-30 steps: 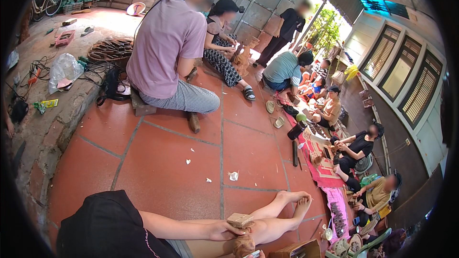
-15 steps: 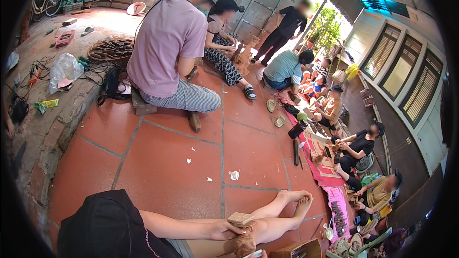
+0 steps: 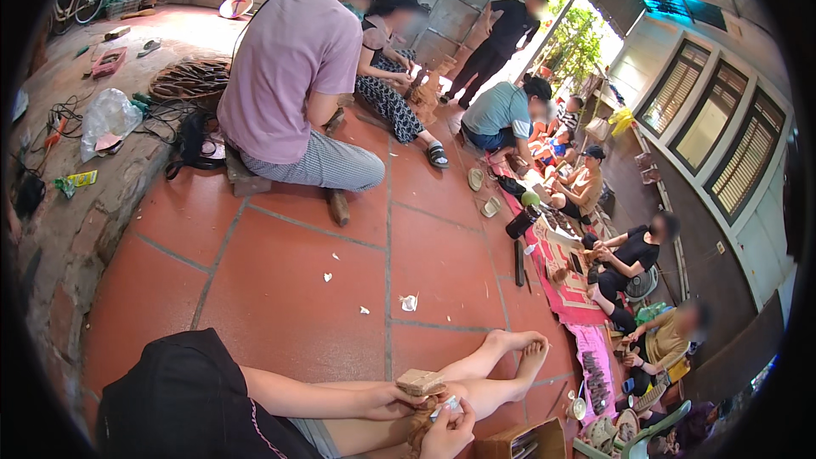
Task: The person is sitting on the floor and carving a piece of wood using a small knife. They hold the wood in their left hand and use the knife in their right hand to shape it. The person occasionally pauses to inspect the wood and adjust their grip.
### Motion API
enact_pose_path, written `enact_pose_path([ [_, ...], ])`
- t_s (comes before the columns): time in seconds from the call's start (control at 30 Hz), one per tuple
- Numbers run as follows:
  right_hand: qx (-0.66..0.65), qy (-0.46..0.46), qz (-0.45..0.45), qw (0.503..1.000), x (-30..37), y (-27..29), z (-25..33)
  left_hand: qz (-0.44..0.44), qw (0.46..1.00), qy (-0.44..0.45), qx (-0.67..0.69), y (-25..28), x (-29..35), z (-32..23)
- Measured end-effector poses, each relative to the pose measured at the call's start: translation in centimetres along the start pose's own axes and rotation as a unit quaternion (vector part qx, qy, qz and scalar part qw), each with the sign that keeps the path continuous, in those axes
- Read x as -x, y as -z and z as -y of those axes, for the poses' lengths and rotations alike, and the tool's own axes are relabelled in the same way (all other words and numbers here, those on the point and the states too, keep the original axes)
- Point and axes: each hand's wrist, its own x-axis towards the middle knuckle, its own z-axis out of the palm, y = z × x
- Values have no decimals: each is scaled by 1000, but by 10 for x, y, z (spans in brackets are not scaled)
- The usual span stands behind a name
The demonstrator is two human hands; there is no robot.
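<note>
My left hand [image 3: 393, 399] reaches in from the black sleeve at lower left and closes round a brown wooden carving [image 3: 418, 435] with a pale square block base [image 3: 422, 382]. The base is uppermost, above my bare legs. My right hand [image 3: 450, 435], at the lower edge, pinches a small whitish piece [image 3: 445, 409], which looks like a folded sheet, against or close beside the carving. Fingers and the frame edge hide part of the carving, so its full shape cannot be made out.
An open cardboard box [image 3: 531, 442] with tools stands right of my hands. Beyond my feet lies a pink cloth [image 3: 595, 357] with small dark pieces. Several people sit working along the right; a person in a pink shirt [image 3: 293, 68] sits ahead. White scraps [image 3: 409, 303] dot the red tiles.
My right hand has risen from the lower edge, bringing the whitish piece up beside the carving. My left hand keeps its hold on the carving, which has shifted slightly up and left in view.
</note>
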Motion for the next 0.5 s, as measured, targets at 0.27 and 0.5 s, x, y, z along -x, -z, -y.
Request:
enact_pose_path([
  [0.27, 10, 128, -43, 991, -1, -8, -5, 18, 999, -28, -23, 0, -2, 0],
  [0.5, -6, 149, -36, 988, 0, -12, -11, 30, 999, -14, -7, 10, -4, 1],
])
